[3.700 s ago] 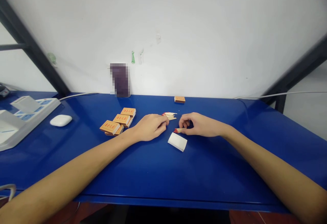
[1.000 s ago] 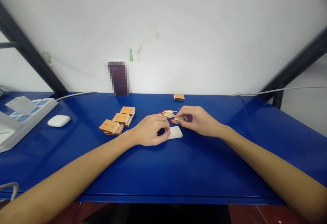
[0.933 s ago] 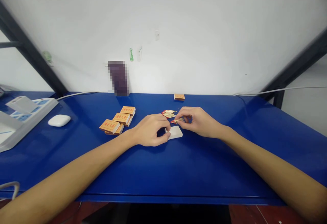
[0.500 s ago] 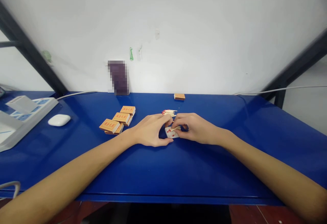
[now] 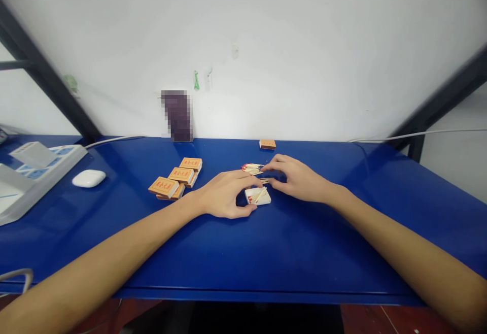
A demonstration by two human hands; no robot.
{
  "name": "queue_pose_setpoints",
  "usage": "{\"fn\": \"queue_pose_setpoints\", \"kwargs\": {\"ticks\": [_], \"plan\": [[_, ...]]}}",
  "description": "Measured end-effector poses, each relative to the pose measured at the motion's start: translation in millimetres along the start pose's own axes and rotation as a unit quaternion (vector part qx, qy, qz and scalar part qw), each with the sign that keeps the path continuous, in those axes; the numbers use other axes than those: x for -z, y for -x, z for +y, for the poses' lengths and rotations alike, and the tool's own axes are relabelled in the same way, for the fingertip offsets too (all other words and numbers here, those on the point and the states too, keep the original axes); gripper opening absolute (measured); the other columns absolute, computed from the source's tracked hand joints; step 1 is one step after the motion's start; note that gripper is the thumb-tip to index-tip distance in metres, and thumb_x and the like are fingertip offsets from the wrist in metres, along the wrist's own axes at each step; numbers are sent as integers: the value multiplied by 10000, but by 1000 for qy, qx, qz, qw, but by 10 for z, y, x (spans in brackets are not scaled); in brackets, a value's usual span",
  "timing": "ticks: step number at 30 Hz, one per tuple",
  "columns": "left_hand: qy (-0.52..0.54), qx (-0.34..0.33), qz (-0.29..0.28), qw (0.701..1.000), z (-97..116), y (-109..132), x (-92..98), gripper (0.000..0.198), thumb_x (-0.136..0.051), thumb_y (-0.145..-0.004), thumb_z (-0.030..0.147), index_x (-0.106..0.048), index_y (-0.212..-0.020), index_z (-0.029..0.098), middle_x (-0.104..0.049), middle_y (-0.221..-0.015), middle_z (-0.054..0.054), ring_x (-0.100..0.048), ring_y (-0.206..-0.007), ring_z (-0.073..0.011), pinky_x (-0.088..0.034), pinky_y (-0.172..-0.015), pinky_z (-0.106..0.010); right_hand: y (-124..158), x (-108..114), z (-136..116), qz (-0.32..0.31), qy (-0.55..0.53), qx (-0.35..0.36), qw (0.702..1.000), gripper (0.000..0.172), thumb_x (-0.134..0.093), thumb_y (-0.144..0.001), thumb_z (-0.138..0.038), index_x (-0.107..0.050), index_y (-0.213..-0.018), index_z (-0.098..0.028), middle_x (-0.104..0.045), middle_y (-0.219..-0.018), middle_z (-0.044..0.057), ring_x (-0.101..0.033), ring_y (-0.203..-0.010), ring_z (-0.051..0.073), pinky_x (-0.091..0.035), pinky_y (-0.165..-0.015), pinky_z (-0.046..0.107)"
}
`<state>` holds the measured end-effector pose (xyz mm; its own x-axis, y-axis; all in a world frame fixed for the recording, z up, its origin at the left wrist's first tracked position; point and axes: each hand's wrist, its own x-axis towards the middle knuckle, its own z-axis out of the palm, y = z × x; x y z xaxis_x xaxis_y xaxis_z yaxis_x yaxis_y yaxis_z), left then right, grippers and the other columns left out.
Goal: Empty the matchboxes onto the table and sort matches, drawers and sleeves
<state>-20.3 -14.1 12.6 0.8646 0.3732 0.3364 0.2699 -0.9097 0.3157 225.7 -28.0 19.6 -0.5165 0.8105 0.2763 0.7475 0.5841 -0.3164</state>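
My left hand [image 5: 227,193] curls around a small white matchbox tray [image 5: 259,196] on the blue table [image 5: 266,253], thumb and fingers pinching its left end. A few red-tipped matches lie inside the tray. My right hand [image 5: 300,177] sits just behind and to the right of the tray, fingers apart and stretched toward a loose pile of matches [image 5: 251,168]. A few more matches [image 5: 265,179] lie at its thumb tip.
Several orange matchboxes [image 5: 175,179] are stacked left of my hands, and one more [image 5: 267,144] lies by the wall. At the far left are a white earbud case [image 5: 89,177] and a white power strip [image 5: 34,171]. A dark blurred object [image 5: 178,115] leans on the wall.
My left hand took hold of the white tray and turned it open side up. My right hand put matches into it, then drew back toward the loose pile.
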Motion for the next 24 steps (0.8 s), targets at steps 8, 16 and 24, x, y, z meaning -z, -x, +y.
{"fn": "queue_pose_setpoints", "kwargs": {"ticks": [8, 16, 24], "plan": [[-49, 1, -57, 997, 17, -32, 31, 484, -567, -832, 280, -574, -1309, 200, -627, -989, -67, -602, -884, -217, -486, -810, -337, -16, 14, 149, -57, -71, -43, 995, 203, -559, -899, -367, -668, -940, -200, -587, -938, 62, -554, -798, 184, -456, -726, 335], [-39, 7, -57, 998, 0, -12, 28, 554, -580, -837, 298, -496, -1376, 199, -637, -1063, -75, -609, -961, -240, -471, -882, -368, -12, 28, 126, -57, -79, -44, 994, 221, -592, -873, -358, -641, -1014, -196, -587, -915, 51, -525, -782, 179, -444, -711, 323], [-31, 15, -61, 998, 17, -19, 38, 391, -565, -851, 310, -580, -1227, 204, -643, -1043, -63, -614, -933, -222, -464, -877, -356, -8, -16, 163, -58, -83, -8, 995, 292, -535, -941, -416, -704, -1106, -245, -572, -943, 56, -529, -790, 174, -431, -731, 319]]}}
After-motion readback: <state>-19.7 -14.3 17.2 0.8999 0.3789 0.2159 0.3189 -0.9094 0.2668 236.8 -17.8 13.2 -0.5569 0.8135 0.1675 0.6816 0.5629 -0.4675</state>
